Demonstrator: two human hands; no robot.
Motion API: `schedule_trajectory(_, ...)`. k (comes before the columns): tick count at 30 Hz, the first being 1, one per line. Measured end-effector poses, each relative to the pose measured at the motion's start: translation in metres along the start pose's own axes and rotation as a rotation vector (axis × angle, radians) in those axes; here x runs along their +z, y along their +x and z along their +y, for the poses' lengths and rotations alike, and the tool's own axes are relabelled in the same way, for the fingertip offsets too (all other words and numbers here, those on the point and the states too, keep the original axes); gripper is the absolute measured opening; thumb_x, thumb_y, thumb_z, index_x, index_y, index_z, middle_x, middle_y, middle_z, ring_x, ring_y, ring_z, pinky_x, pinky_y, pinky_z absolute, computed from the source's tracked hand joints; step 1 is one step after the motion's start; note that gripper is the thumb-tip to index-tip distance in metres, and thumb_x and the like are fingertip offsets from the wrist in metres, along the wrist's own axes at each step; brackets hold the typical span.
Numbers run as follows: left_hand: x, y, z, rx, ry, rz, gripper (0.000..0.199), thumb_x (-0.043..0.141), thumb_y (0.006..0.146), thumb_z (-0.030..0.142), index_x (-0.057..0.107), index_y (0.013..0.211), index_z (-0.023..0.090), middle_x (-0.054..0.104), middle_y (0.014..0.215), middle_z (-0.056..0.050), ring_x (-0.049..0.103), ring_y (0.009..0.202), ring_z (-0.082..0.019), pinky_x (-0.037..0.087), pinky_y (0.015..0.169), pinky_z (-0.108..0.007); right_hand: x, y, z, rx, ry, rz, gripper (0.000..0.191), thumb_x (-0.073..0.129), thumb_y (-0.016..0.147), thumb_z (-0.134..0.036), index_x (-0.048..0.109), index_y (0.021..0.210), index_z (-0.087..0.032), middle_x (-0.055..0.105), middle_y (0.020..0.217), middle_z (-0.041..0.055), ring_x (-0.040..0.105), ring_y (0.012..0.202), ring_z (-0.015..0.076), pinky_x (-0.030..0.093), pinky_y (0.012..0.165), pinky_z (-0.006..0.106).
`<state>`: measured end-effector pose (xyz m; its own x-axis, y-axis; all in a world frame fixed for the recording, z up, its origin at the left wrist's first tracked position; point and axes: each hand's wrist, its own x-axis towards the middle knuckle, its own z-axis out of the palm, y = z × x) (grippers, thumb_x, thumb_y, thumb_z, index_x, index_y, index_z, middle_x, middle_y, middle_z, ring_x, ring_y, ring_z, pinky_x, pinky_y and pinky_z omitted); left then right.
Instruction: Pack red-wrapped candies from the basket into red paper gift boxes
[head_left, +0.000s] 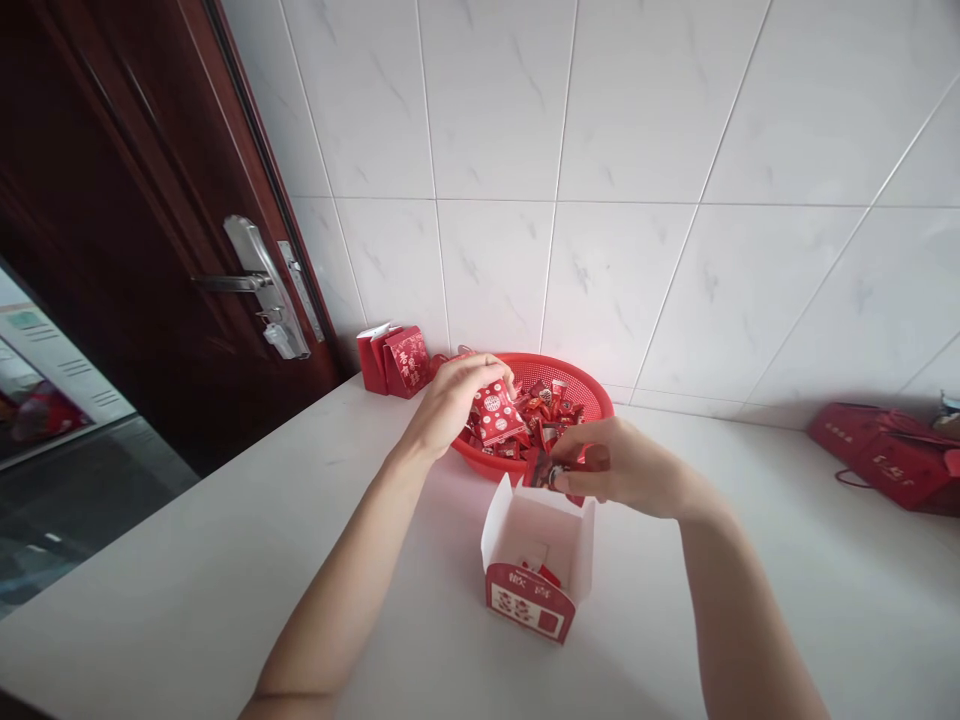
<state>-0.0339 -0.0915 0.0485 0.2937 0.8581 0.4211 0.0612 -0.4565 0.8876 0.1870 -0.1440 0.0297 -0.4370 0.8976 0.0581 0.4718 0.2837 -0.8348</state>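
Observation:
My left hand (450, 400) is closed on a red packet (498, 412) with white round patterns, above the left side of a red plastic basket (598, 385). Small red-wrapped candies (551, 400) fill the basket. Between the fingers of my right hand (619, 465) is a dark red wrapped candy (538, 470), in front of the basket and over the back edge of a cardboard box (525, 602). That red-and-white box stands with its flaps up. A small red piece lies inside it; its kind is too small to tell.
Folded red boxes (405, 362) stand by the wall, left of the basket. A red bag-like package (885, 450) lies at the far right of the white table (300, 540). Behind is a tiled wall (495, 120); a dark wooden door (150, 200) stands at left.

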Motion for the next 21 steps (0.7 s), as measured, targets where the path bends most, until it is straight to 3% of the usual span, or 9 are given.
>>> schedule_trajectory(3, -0.001, 0.001, 0.0, -0.024, -0.065, -0.01, 0.02, 0.053, 0.078, 0.032, 0.063, 0.071, 0.017, 0.06, 0.069, -0.001, 0.047, 0.057, -0.013, 0.036, 0.053, -0.025, 0.005, 0.003, 0.0, -0.04, -0.147, -0.01, 0.016, 0.075, 0.074, -0.029, 0.078, 0.089, -0.024, 0.073, 0.083, 0.0031, 0.057, 0.066, 0.0153, 0.043, 0.053, 0.026)
schedule_trajectory(7, 0.004, -0.001, -0.005, -0.054, -0.08, -0.045, 0.013, 0.055, 0.078, 0.028, 0.064, 0.078, 0.019, 0.052, 0.065, 0.003, 0.041, 0.055, -0.011, 0.032, 0.052, -0.023, 0.005, 0.004, -0.005, -0.057, -0.127, 0.133, 0.025, 0.071, 0.082, -0.045, 0.076, 0.095, -0.023, 0.073, 0.09, 0.0046, 0.058, 0.066, 0.0153, 0.045, 0.057, 0.029)
schedule_trajectory(10, 0.011, -0.003, -0.007, -0.042, -0.016, -0.1, 0.014, 0.059, 0.083, 0.03, 0.068, 0.087, 0.021, 0.057, 0.073, 0.003, 0.05, 0.065, -0.012, 0.039, 0.06, -0.023, 0.004, 0.004, -0.008, -0.09, 0.009, 0.195, 0.036, 0.067, 0.086, -0.055, 0.073, 0.097, -0.022, 0.071, 0.086, 0.0047, 0.058, 0.063, 0.015, 0.046, 0.055, 0.03)
schedule_trajectory(15, 0.021, -0.007, -0.003, 0.001, -0.009, -0.224, 0.02, 0.063, 0.086, 0.034, 0.072, 0.095, 0.019, 0.069, 0.09, -0.003, 0.064, 0.085, -0.018, 0.05, 0.076, -0.028, 0.006, 0.006, -0.007, -0.123, 0.131, 0.267, 0.033, 0.073, 0.082, -0.052, 0.07, 0.092, -0.02, 0.07, 0.08, 0.0041, 0.061, 0.066, 0.0161, 0.048, 0.055, 0.029)
schedule_trajectory(21, 0.012, -0.007, -0.003, 0.023, 0.051, -0.187, 0.036, 0.071, 0.083, 0.04, 0.068, 0.113, 0.02, 0.072, 0.107, -0.007, 0.067, 0.099, -0.021, 0.053, 0.088, -0.033, 0.0, 0.002, -0.007, -0.146, 0.235, 0.31, 0.032, 0.077, 0.078, -0.048, 0.069, 0.09, -0.019, 0.071, 0.078, 0.0046, 0.066, 0.068, 0.0179, 0.052, 0.06, 0.03)
